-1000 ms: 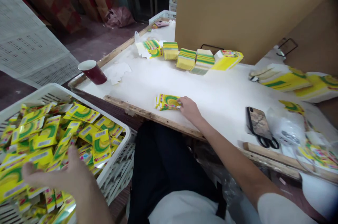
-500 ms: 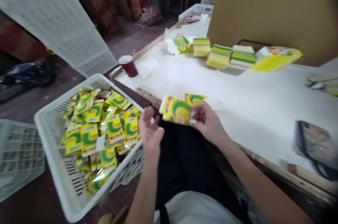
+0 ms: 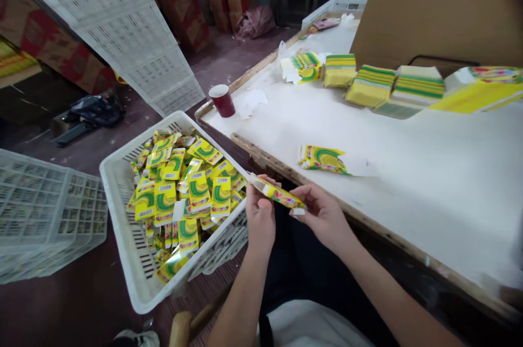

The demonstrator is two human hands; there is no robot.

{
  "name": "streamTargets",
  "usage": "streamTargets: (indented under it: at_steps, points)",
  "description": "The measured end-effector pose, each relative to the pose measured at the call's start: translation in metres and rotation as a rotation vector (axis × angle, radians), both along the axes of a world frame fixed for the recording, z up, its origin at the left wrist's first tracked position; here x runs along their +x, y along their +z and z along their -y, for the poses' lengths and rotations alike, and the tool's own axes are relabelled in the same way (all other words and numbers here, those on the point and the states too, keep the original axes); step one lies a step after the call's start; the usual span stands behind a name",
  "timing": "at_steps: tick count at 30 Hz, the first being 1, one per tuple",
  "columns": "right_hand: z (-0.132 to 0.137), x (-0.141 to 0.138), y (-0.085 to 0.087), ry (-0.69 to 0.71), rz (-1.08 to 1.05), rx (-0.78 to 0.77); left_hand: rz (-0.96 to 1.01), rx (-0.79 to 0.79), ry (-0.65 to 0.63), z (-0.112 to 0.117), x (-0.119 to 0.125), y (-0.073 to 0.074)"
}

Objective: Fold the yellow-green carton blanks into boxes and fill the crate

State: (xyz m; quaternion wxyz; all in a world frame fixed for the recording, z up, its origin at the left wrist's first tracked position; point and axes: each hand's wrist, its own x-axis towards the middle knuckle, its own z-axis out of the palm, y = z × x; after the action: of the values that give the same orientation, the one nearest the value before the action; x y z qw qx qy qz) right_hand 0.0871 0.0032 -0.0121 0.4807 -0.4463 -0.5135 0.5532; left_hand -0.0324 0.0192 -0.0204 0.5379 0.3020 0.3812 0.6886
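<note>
A flat yellow-and-green carton (image 3: 275, 193) is held between both hands, above my lap and just below the table's wooden edge. My left hand (image 3: 259, 217) grips its left end with curled fingers. My right hand (image 3: 321, 213) pinches its right end. A small pile of the same flat cartons (image 3: 322, 159) lies on the white table (image 3: 408, 162) just beyond my hands. At my left stands a white plastic crate (image 3: 122, 227) heaped with several yellow-green packets (image 3: 183, 189).
Stacks of yellow-green cartons (image 3: 370, 85) line the back of the table before a brown cardboard sheet (image 3: 433, 4). A dark red cup (image 3: 223, 100) stands at the table's left corner. Empty white crates (image 3: 44, 216) and lattice panels (image 3: 118, 25) stand at the left.
My right hand has brought one carton off the table pile down to my lap. My left hand has come out of the crate and taken the carton's other end. The view has swung left.
</note>
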Motion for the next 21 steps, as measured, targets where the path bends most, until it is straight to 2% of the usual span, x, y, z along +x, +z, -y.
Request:
streamTargets:
  at_steps: [2,4,7,9,11,13,14,15,18,19,21]
  points:
    - [-0.005,0.014,0.002,-0.007,0.043,0.033,-0.085,-0.054,0.021,0.003,-0.005,-0.004]
    - [-0.009,0.030,0.006,-0.036,0.166,0.128,-0.190,-0.095,0.033,0.006,-0.013,-0.002]
    - [-0.012,0.052,0.018,-0.111,0.488,0.450,-0.369,0.021,0.007,0.008,-0.027,0.016]
    - [-0.011,0.059,0.027,-0.070,0.709,0.657,-0.557,0.138,-0.009,0.009,-0.034,0.031]
    - [-0.007,0.059,0.035,0.097,0.854,0.770,-0.796,0.156,-0.154,0.010,-0.036,0.042]
    - [-0.001,0.053,0.040,0.244,0.892,0.817,-0.949,0.119,-0.386,0.010,-0.031,0.046]
    - [0.001,0.050,0.040,0.248,0.881,0.828,-0.976,0.094,-0.470,0.010,-0.027,0.045]
    - [0.003,0.047,0.040,0.180,0.852,0.822,-0.986,0.074,-0.504,0.011,-0.023,0.042]
    - [0.004,0.042,0.033,-0.186,0.620,0.642,-1.015,0.050,-0.414,0.014,-0.012,0.033]
    - [0.003,0.041,0.029,-0.240,0.483,0.529,-1.025,0.063,-0.374,0.015,-0.010,0.030]
    - [0.001,0.036,0.021,-0.167,0.157,0.259,-1.041,0.100,-0.339,0.018,-0.007,0.025]
